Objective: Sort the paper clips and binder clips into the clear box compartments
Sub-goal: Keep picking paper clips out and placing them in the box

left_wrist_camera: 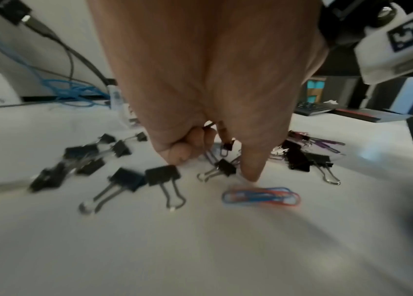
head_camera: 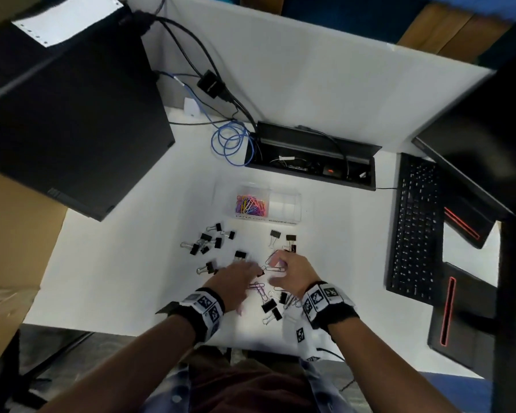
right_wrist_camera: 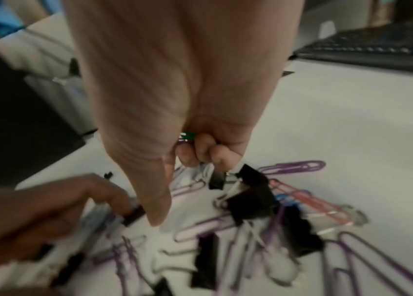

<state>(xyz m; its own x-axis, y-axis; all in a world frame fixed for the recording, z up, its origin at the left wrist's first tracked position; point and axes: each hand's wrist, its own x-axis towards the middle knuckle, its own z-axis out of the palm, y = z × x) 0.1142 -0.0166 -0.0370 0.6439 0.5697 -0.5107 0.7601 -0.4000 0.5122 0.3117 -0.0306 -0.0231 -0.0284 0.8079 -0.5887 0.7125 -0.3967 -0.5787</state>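
The clear box (head_camera: 283, 217) stands mid-table; its left compartment holds coloured paper clips (head_camera: 250, 204) and its right compartments look bare. Black binder clips (head_camera: 206, 242) lie scattered in front of it, mixed with loose paper clips (right_wrist_camera: 294, 167) near both hands. My left hand (head_camera: 245, 272) hovers low over the pile, fingers curled, pinching a small black binder clip (right_wrist_camera: 134, 215). Beside its thumb a blue-and-red paper clip (left_wrist_camera: 261, 196) lies on the table. My right hand (head_camera: 280, 272) curls around green and purple paper clips (right_wrist_camera: 187, 136), its thumb pointing down at the pile.
A black keyboard (head_camera: 414, 228) lies to the right and a black computer case (head_camera: 72, 123) to the left. An open cable tray (head_camera: 310, 162) with a coiled blue cable (head_camera: 230, 141) sits behind the box. The table's front edge (head_camera: 251, 347) runs under my wrists.
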